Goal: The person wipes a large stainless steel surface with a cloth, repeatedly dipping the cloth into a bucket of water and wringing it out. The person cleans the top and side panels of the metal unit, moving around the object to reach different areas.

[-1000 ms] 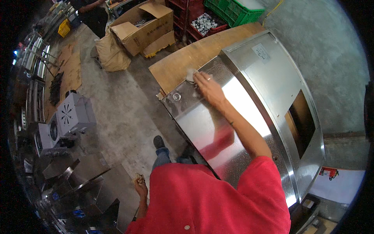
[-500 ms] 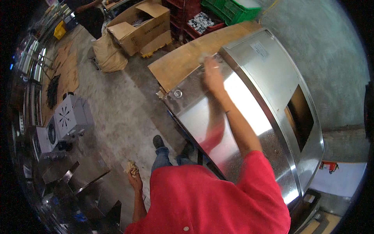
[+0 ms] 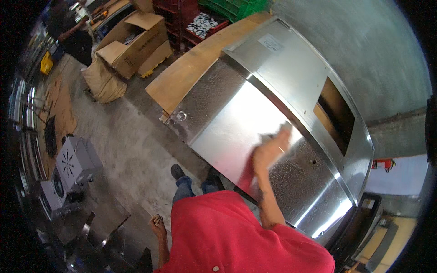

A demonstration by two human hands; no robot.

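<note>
A large stainless steel panel with a raised ledge lies in front of me, tilted to the right. My right hand presses on its shiny middle, close to the ledge. Blurred by motion, a greyish cloth-like piece shows at the fingers, which seem closed on it. Small droplets or specks cover the steel on both sides of the bright middle band. Down at my left side, away from the panel, my left hand is closed round a crumpled beige rag.
A wooden board lies under the panel's far edge. Beyond stand a cardboard box, a brown sack and red crates. Grey metal units sit on the left floor. A co-worker is at the far left.
My right hand has swept from the panel's far left corner toward me and right, to its middle near the ledge. The view has shifted right; my left hand still holds the rag.
</note>
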